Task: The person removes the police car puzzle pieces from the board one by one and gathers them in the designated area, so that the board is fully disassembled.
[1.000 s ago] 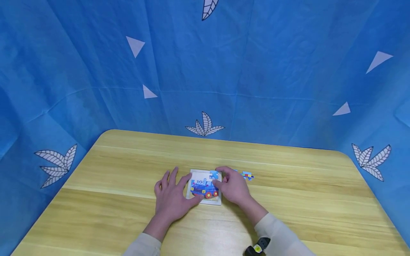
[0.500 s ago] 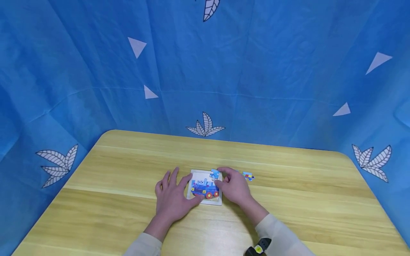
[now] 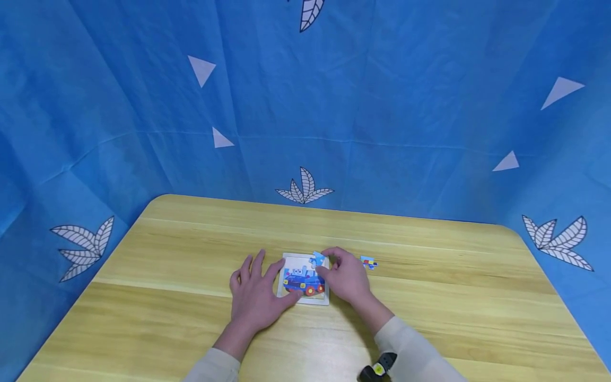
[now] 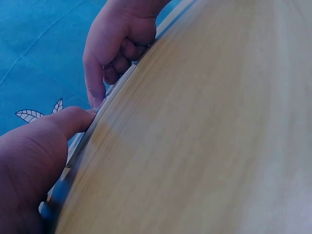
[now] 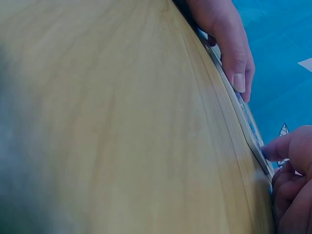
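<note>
A small jigsaw puzzle in a white frame (image 3: 303,302) lies on the table, showing a blue car with eyes and red wheels. My left hand (image 3: 259,300) rests on its left side with fingers spread. The thumb touches the lower part and the index fingertip the upper left edge. At the frame's upper right, my right hand (image 3: 347,277) pinches a light-blue puzzle piece (image 3: 316,259) between thumb and index finger, tilted over a bare part of the board. Both wrist views show the hands at the frame from a low angle, the piece itself mostly hidden.
Another puzzle piece (image 3: 368,262), blue with red and yellow, lies on the wooden table (image 3: 453,297) just right of my right hand. A blue curtain (image 3: 406,106) with leaf and triangle prints hangs behind and around the table. A black strap (image 3: 378,367) circles the right wrist.
The light-blue piece has turned from square with the frame to a slant in my right fingers. My left hand keeps its place on the frame.
</note>
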The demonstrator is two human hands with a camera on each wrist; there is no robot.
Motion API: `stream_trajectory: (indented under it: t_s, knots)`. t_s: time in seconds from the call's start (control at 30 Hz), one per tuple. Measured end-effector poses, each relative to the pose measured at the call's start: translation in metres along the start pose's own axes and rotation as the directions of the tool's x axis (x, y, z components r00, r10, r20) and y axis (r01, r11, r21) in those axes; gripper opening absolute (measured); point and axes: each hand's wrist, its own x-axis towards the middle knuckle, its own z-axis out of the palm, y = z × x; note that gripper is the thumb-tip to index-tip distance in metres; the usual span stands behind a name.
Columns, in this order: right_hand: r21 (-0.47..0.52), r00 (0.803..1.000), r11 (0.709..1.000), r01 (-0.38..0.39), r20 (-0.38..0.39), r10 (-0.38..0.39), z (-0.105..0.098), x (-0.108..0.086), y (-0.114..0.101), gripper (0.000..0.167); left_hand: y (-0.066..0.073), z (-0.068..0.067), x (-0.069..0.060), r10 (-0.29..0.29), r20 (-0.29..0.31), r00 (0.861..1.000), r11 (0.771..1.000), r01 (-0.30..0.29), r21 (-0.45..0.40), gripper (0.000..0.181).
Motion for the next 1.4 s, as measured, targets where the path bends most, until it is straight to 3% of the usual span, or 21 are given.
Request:
stream_trajectory:
  t_s: [0.4, 0.83, 1.03, 1.2, 1.4]
  knots:
    - [0.023, 1.000, 1.000, 0.008, -0.017, -0.008, -0.001, -0.001, -0.001, 0.031, 0.003, -0.004, -0.001, -0.011, 0.020, 1.000, 1.000, 0.011, -0.002, 0.084]
    - [0.108, 0.994, 0.988, 0.109, -0.028, -0.106, -0.008, -0.010, 0.007, 0.029, 0.002, -0.004, 0.000, -0.007, 0.022, 1.000, 1.000, 0.007, 0.003, 0.085]
    - [0.172, 0.984, 0.969, 0.178, -0.035, -0.175, -0.017, -0.023, 0.020, 0.028, 0.001, -0.002, -0.002, 0.007, -0.008, 1.000, 1.000, -0.007, -0.001, 0.084]
    - [0.194, 0.989, 0.969, 0.150, -0.032, -0.147, -0.028, -0.033, 0.029, 0.030, 0.003, -0.004, -0.002, 0.004, -0.007, 1.000, 1.000, -0.005, -0.007, 0.083]
    - [0.227, 0.982, 0.957, 0.182, 0.001, -0.187, -0.041, -0.039, 0.038, 0.032, 0.002, -0.003, -0.001, 0.002, -0.010, 1.000, 1.000, -0.002, -0.009, 0.082]
